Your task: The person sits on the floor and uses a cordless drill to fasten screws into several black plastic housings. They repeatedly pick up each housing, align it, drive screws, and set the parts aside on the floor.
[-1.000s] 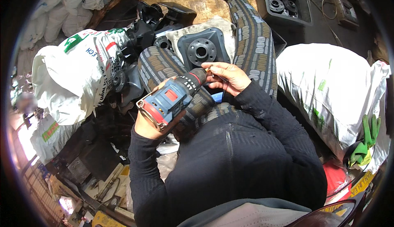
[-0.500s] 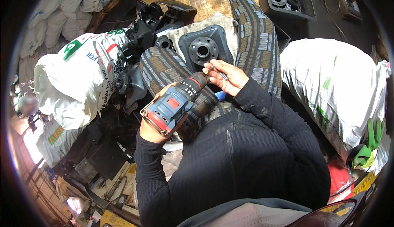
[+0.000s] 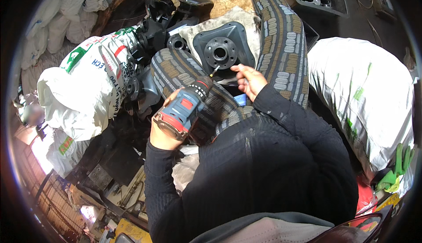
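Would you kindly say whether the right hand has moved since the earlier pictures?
Yes, the right hand shifted slightly right relative to the black flanged part.

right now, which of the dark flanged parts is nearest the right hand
The squarish flanged part on the pale cloth, just beyond the right hand; the other parts are heaped farther left or sit in the grey bin, upper right.
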`<move>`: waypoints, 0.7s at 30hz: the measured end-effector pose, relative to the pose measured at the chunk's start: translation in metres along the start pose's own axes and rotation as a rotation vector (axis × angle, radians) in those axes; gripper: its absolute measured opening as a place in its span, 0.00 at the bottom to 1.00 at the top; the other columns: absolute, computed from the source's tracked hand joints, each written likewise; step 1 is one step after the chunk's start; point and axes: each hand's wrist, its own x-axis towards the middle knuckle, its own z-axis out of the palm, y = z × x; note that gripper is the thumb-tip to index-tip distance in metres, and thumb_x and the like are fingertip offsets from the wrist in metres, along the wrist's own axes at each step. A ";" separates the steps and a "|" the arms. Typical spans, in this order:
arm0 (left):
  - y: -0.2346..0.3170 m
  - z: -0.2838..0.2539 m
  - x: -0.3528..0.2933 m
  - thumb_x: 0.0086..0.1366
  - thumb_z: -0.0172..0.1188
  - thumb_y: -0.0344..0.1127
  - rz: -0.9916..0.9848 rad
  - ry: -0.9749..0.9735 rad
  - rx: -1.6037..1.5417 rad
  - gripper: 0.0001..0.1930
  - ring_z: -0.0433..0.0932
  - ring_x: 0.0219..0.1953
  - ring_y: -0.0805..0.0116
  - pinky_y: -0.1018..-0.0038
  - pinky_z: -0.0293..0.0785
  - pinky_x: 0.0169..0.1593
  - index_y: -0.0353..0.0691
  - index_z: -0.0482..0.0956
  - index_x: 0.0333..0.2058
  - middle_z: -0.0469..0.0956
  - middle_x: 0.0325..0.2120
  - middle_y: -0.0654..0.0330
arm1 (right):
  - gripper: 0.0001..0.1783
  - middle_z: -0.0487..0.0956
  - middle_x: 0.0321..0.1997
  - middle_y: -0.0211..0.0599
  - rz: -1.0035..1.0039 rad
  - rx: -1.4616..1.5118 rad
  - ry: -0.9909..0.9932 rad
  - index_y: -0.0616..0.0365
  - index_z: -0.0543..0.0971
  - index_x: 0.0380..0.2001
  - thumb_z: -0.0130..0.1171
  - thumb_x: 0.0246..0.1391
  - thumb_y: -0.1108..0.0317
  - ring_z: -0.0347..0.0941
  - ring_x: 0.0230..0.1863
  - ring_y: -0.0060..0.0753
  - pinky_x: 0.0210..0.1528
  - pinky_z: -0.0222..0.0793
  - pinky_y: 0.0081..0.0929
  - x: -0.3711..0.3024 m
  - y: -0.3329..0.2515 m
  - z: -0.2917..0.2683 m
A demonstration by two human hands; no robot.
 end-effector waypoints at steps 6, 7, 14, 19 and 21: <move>-0.011 -0.004 0.018 0.48 0.71 0.31 -0.061 -0.057 -0.022 0.27 0.79 0.45 0.58 0.67 0.75 0.50 0.35 0.74 0.48 0.80 0.41 0.55 | 0.12 0.64 0.21 0.13 -0.294 -0.034 0.186 0.54 0.75 0.43 0.61 0.59 0.62 0.49 0.15 0.06 0.15 0.45 0.11 0.013 -0.026 0.020; -0.012 -0.004 0.023 0.48 0.71 0.31 -0.040 -0.073 -0.005 0.27 0.79 0.45 0.58 0.67 0.75 0.51 0.35 0.74 0.48 0.80 0.41 0.55 | 0.12 0.63 0.21 0.13 -0.295 -0.053 0.184 0.54 0.75 0.42 0.61 0.58 0.62 0.49 0.14 0.06 0.14 0.44 0.11 0.018 -0.027 0.018; -0.004 -0.018 0.051 0.48 0.70 0.30 0.034 -0.218 0.072 0.27 0.79 0.46 0.57 0.67 0.74 0.51 0.34 0.74 0.48 0.79 0.43 0.52 | 0.12 0.62 0.17 0.12 -0.194 -0.127 0.184 0.54 0.76 0.37 0.64 0.56 0.61 0.48 0.12 0.06 0.13 0.41 0.12 0.026 -0.031 0.021; 0.007 -0.025 0.074 0.47 0.68 0.29 -0.085 -0.336 0.051 0.27 0.78 0.47 0.56 0.68 0.73 0.53 0.34 0.74 0.49 0.78 0.45 0.51 | 0.12 0.61 0.16 0.12 -0.159 -0.080 0.121 0.53 0.77 0.32 0.62 0.57 0.57 0.48 0.13 0.06 0.14 0.41 0.13 0.029 -0.039 0.023; 0.016 -0.024 0.081 0.47 0.67 0.28 0.021 -0.338 0.081 0.26 0.78 0.48 0.55 0.69 0.72 0.54 0.35 0.75 0.49 0.78 0.45 0.51 | 0.12 0.62 0.16 0.12 -0.160 -0.070 0.118 0.52 0.77 0.32 0.62 0.58 0.56 0.47 0.13 0.07 0.14 0.42 0.14 0.029 -0.036 0.023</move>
